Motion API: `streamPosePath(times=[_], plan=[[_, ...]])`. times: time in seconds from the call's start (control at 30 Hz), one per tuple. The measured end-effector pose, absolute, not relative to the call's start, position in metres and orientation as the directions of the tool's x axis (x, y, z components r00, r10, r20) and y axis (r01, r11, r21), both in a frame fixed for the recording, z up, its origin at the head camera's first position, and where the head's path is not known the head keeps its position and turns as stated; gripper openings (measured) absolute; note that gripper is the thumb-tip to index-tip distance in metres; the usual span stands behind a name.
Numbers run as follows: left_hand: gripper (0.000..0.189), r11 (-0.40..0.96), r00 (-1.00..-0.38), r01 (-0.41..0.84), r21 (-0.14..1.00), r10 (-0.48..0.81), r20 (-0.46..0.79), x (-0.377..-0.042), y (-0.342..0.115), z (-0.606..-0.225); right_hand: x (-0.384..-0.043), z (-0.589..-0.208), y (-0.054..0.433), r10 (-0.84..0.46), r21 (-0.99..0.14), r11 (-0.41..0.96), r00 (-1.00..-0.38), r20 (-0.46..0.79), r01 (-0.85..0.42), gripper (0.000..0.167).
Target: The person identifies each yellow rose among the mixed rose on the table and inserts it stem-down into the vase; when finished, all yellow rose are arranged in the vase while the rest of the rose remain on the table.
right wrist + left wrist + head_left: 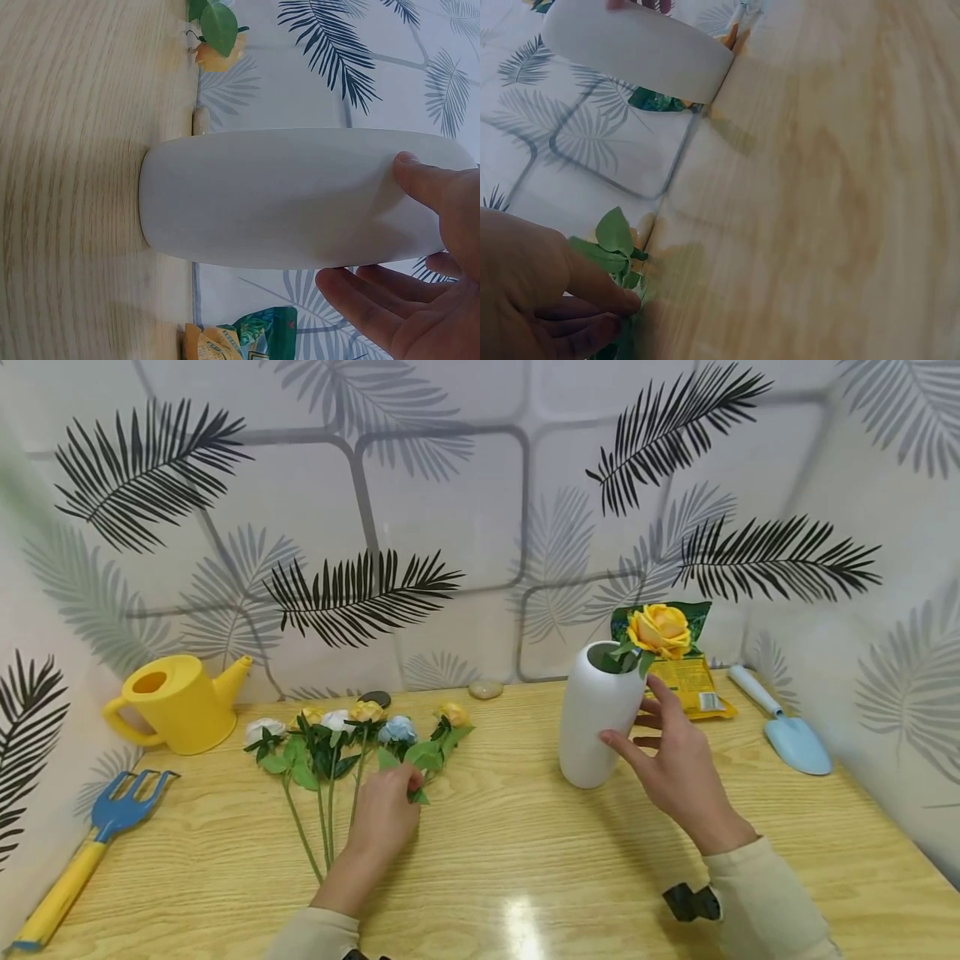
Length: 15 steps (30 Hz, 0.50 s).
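Upright on the wooden table stands a white vase (592,727), with a yellow rose (660,631) leaning out of its mouth. My right hand (681,768) holds the vase from the right; in the right wrist view the thumb presses one side of the vase (285,199) and the fingers lie along the other. Among the laid-out flowers, my left hand (386,806) pinches a leafy rose stem (634,281) between thumb and fingers. Its bloom seems to be the rightmost yellow rose (453,714). White roses (264,730), a blue rose (397,729) and other yellow ones lie to its left.
A yellow watering can (183,706) and a blue hand fork (120,810) are at the left. Behind the vase leans a yellow-green packet (686,685); a light blue trowel (797,743) lies at the right. Dark and pale stones (486,689) sit along the patterned wall.
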<state>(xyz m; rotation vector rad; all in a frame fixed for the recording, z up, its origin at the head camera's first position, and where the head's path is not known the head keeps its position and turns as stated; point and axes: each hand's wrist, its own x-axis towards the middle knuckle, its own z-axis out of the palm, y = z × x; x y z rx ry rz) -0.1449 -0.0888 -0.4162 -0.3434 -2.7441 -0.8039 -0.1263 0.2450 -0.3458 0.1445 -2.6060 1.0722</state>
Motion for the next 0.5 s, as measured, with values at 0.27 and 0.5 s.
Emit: streamPosePath(times=[0.27, 0.5], plan=[[0.028, 0.795, -0.951, 0.264, 0.546, 0.119, 0.287, -0.144, -0.082, -0.413, -0.126, -0.346, 0.244, 0.027, -0.667, 0.713, -0.942, 0.333, -0.216, 0.088], [0.026, 0.773, -0.955, 0.259, 0.578, 0.117, 0.272, -0.146, -0.077, -0.404, -0.126, -0.346, 0.244, 0.029, -0.664, 0.715, -0.941, 0.338, -0.217, 0.089]])
